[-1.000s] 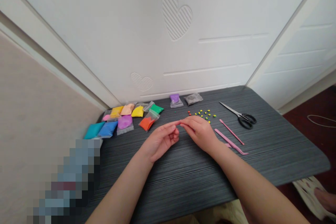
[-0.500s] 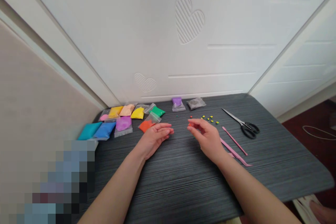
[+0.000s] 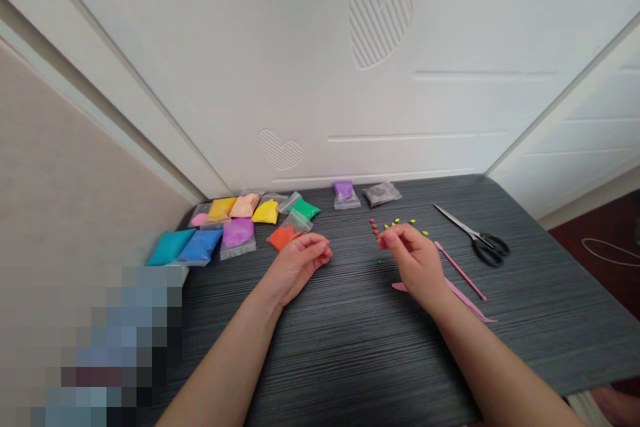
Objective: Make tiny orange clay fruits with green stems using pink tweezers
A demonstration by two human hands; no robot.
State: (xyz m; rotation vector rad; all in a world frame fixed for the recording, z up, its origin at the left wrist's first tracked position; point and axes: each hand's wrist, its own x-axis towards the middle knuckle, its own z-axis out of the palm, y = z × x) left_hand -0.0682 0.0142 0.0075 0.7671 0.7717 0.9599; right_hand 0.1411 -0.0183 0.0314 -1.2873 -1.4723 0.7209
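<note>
Right grip curls beside red bits, left grip near orange bag. Whether either is closed is unclear.

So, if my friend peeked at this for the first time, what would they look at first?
Probably the bright bags bunched at the left of the dark table, then the big striped heart on the white panel above. Nearer the middle, tiny red bits lie by the right grip, with black-handled scissors off to the right.
</note>
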